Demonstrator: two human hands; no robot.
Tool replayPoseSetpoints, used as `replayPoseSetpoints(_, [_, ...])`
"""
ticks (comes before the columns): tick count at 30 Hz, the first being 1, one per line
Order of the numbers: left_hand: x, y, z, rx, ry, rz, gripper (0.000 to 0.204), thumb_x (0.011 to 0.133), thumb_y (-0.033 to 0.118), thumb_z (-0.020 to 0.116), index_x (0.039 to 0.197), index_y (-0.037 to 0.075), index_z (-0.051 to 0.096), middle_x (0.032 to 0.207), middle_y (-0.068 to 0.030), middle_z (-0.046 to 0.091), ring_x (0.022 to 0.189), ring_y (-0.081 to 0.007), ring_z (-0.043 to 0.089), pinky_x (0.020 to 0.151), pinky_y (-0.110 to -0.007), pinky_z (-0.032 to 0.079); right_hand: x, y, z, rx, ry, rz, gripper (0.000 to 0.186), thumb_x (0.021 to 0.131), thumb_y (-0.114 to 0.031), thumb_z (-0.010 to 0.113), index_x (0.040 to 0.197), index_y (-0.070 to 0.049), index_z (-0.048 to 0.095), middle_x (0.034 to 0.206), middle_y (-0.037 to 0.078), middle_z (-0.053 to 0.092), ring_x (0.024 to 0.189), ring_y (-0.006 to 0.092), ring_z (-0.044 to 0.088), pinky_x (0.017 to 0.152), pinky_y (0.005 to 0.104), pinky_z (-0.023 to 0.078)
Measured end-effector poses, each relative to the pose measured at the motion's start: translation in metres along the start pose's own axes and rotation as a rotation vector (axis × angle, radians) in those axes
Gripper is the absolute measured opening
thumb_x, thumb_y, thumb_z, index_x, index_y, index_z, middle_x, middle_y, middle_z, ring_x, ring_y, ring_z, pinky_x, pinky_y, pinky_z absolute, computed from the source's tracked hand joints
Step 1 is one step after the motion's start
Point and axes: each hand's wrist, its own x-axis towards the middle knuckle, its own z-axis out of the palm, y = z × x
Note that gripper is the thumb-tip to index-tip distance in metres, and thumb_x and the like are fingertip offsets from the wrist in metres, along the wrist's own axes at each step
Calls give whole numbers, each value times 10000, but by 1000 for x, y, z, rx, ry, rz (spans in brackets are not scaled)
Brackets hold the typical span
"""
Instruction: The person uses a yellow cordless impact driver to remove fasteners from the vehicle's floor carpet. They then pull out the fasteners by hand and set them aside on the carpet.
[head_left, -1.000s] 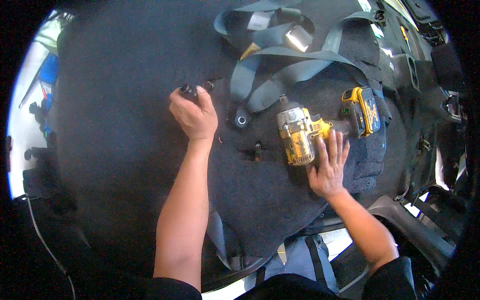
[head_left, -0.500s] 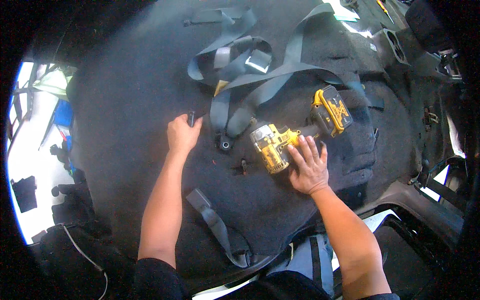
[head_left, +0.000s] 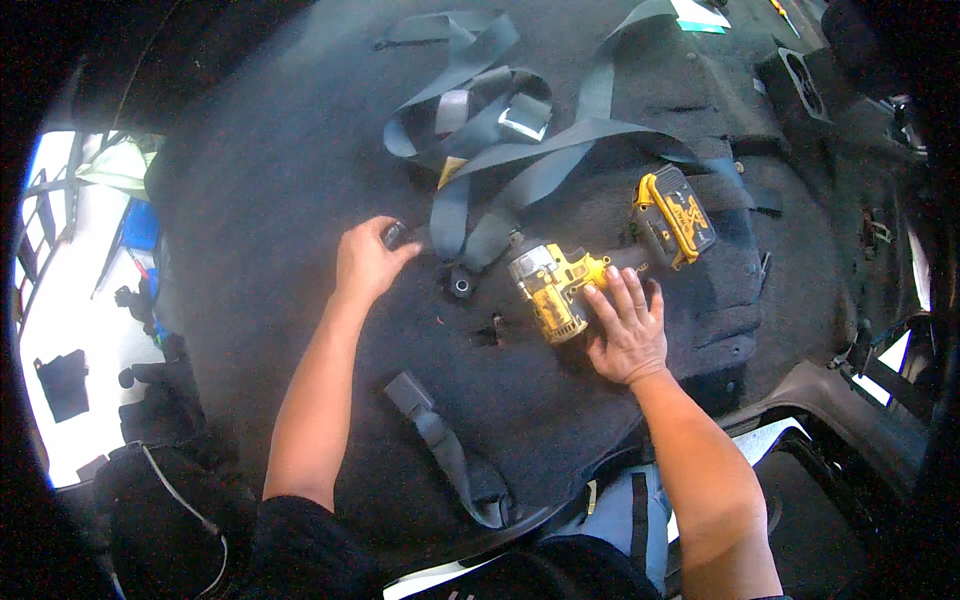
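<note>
My left hand (head_left: 368, 262) pinches a small dark cylindrical piece (head_left: 395, 236) between thumb and fingers, just above the carpet. Its exact kind is not clear. My right hand (head_left: 630, 328) lies open, fingers spread, with its fingertips against a yellow and black cordless impact wrench (head_left: 560, 290). The wrench rests on its side, with its battery (head_left: 677, 215) toward the upper right. Between the hands, a dark bolted anchor (head_left: 461, 285) holds the lower end of a grey seat belt (head_left: 530, 165). This belt lies in loops on the carpet.
Dark carpet (head_left: 270, 250) covers the vehicle floor. A short belt with a buckle (head_left: 408, 393) lies near me, beside a slot with a small metal bracket (head_left: 497, 330). A yellow-handled tool (head_left: 783, 14) lies far right. Dark trim (head_left: 800, 395) edges the right side.
My left hand has turned the small dark piece, so more of its rounded side shows. The view has shifted slightly; my right hand stays at the impact wrench.
</note>
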Motion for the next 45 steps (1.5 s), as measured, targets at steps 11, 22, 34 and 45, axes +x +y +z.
replayPoseSetpoints(11, [-2, 7, 7, 11, 59, -111, 297, 798, 208, 778, 949, 23, 602, 822, -153, 697, 802, -350, 696, 715, -431, 516, 2, -1, -2, 6, -16, -11, 792, 682, -267, 646, 1451, -270, 458, 1567, 91, 342, 1461, 286, 299, 1124, 613, 246])
replayPoseSetpoints(22, [5, 22, 8, 277, -17, -281, 315, 854, 291, 728, 1026, 43, 637, 912, -200, 712, 890, -399, 687, 771, -495, 537, 0, 0, 0, -38, -30, -10, 766, 721, -289, 643, 1460, -255, 448, 1578, 97, 319, 1466, 305, 282, 1129, 614, 237])
replayPoseSetpoints(34, [5, 15, 5, 118, -9, -152, 354, 791, 256, 777, 1035, 35, 647, 948, -204, 709, 942, -405, 675, 810, -489, 530, -1, 0, 0, -44, -33, -22, 790, 727, -293, 635, 1486, -252, 418, 1580, 127, 310, 1476, 329, 262, 1126, 616, 234])
replayPoseSetpoints(45, [10, 17, 6, 143, -61, -162, 324, 829, 243, 740, 1047, 15, 666, 957, -247, 696, 958, -421, 667, 826, -483, 534, 0, -1, -1, -29, -10, -37, 781, 736, -289, 634, 1485, -247, 417, 1578, 120, 313, 1477, 322, 263, 1134, 610, 232])
